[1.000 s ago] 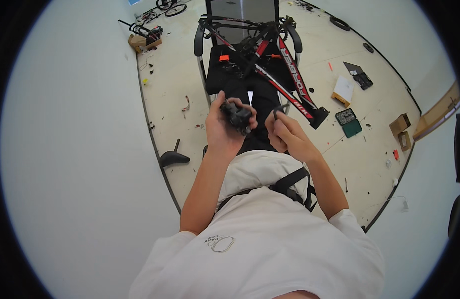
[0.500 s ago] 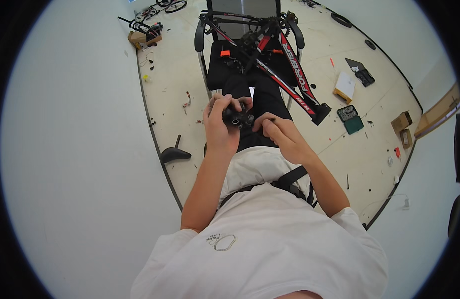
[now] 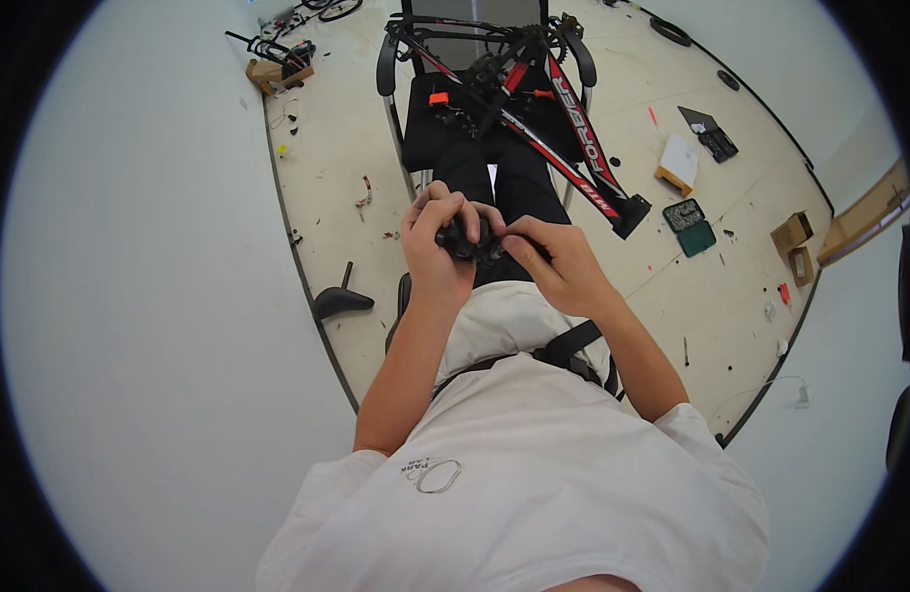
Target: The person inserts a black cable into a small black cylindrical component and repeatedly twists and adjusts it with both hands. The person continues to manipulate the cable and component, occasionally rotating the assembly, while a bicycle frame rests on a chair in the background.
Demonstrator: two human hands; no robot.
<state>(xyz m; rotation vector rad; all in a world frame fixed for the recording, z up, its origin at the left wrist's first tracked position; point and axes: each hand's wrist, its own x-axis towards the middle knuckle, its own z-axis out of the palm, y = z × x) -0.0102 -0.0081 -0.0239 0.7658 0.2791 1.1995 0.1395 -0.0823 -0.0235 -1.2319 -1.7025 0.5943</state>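
Above my lap, my left hand is wrapped round a small black bicycle part with round fittings. Its fingers curl over the top and hide much of it, so its exact kind cannot be told. My right hand meets the part's right end with thumb and forefinger pinched together; anything between those fingertips is too small or hidden. Beyond my knees, a black, red and white bicycle frame lies across a black office chair. An orange-red object rests on the seat beside it.
On the floor to the left lie a bicycle saddle and loose small parts. To the right are a green case, a black tool case, a white-and-yellow box and cardboard boxes. Walls run along both sides.
My right hand has moved left and slightly up, its fingertips now against the black part. The left hand has turned the part a little, and its fingers cover more of it.
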